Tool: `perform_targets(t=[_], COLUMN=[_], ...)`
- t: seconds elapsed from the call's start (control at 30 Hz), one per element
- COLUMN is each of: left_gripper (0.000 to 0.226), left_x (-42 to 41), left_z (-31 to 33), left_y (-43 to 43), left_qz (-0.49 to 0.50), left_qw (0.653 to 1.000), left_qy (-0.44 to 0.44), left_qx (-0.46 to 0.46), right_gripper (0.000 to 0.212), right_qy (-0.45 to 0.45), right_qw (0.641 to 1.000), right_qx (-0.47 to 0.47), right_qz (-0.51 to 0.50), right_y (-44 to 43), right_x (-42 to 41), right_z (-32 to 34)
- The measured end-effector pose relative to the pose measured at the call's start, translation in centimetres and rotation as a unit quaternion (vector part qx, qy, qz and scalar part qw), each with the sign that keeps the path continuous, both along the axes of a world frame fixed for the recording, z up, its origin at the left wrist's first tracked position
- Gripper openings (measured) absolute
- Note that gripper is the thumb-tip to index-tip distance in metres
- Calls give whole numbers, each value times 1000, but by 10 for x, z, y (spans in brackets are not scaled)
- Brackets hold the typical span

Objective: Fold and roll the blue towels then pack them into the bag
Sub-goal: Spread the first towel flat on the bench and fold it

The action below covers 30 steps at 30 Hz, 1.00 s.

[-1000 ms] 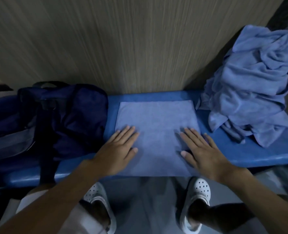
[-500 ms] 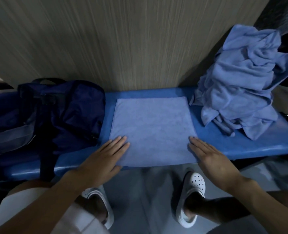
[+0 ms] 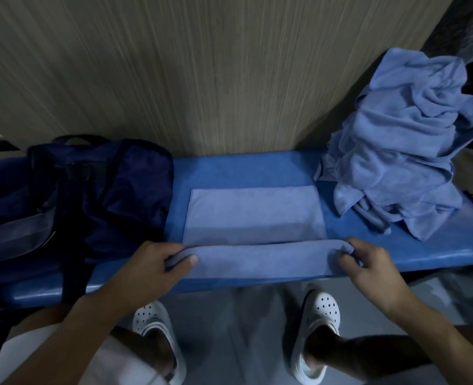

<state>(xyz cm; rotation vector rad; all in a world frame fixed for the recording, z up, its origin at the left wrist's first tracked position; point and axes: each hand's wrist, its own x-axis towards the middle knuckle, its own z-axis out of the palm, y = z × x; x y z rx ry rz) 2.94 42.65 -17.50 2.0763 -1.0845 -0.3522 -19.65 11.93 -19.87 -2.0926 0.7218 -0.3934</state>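
A folded blue towel lies flat on the blue bench in front of me. Its near edge is turned up and over into a first fold. My left hand pinches the left end of that turned edge. At the right end my right hand grips the same edge. A dark navy bag sits on the bench to the left of the towel. At the right end of the bench a heap of loose blue towels is piled up.
A wood-grain wall rises right behind the bench. My feet in white perforated clogs stand on the grey floor below the bench's front edge. The bag's dark strap hangs over the front of the bench.
Both hands slid from lying flat on the towel back to its near corners, took hold of the near edge and turned it up and over, away from me.
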Motion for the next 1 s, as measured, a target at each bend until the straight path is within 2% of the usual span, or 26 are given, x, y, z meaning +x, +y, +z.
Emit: perform_targets(t=[0.1,0.2,0.4,0.53,0.73,0.8,0.83,0.87,0.9,0.93,1.0], left_gripper=[44,50,51,51,51,45,34,15,14,35,52], left_x=[7,19,47,70,89,92,91,88,84,80,76], left_z=[-4,-7,-4,-9,-20,-26,-29,-31,-32,-35,-39], left_y=[-8,-25,-67,-91,-105,-105,-106,-106,-106,-105,-102], left_qz=[79,143,218,240,270,273,269,264,259,242,190], left_qw=[994,986,971,965,959,960,962,964,966,970,976], left_qy=[44,20,-14,-7,-39,-42,-41,-29,-20,-27,-101], left_qx=[-54,-81,-98,-104,-76,-44,-21,1,16,24,32], right_gripper=[30,35,36,23,21,10,5,21,35,43,45], right_qy=[-31,-85,-118,-88,-47,-18,1,16,27,32,39], right_qw=[999,993,989,989,985,986,987,988,989,988,986], right_qx=[34,52,-12,-42,-100,-95,-87,-81,-82,-91,-124], right_qz=[-27,-56,-91,-115,-135,-135,-133,-133,-123,-118,-104], right_y=[3,6,-2,-16,-29,-30,-29,-26,-24,-22,-17], right_x=[8,23,68,96,116,120,121,122,123,123,123], right_z=[1,8,11,6,6,1,-1,-3,-5,-6,-5])
